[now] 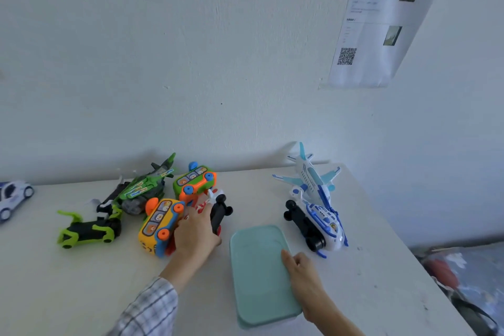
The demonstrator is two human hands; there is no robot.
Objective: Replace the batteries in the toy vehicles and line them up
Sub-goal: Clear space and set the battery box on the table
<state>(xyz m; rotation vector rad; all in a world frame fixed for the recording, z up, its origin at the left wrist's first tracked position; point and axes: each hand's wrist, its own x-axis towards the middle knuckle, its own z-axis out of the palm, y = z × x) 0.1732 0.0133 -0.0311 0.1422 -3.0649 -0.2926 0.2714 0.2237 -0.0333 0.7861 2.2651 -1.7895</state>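
Nearest the camera, a checked sleeve [148, 308] leads up to the left hand [195, 234], whose fingers curl round a red and white toy plane [215, 207] lying on its side with its black underside and wheels showing. Just right of it sits a teal lidded box [259, 275], and the right hand [300, 267] rests on the box's right edge, fingers bent over the rim; whether it truly grips or only steadies, I cannot tell.

Across the white table [68, 281] from the left: a white toy car [13, 196] at the edge, a green and black racer [87, 229], a green helicopter [144, 188], a yellow bus [159, 224] and a green and orange bus [195, 180], both tipped over, then the held plane, the box, and 2 blue and white planes [313, 194], the nearer one on its side.

The step in hand looks like picking up 1 vehicle for battery work. Next, the box probably needs opening, likely with both hands, and the plane's battery cover must face up.

Nothing is lined up yet; the toys lie in a loose heap.
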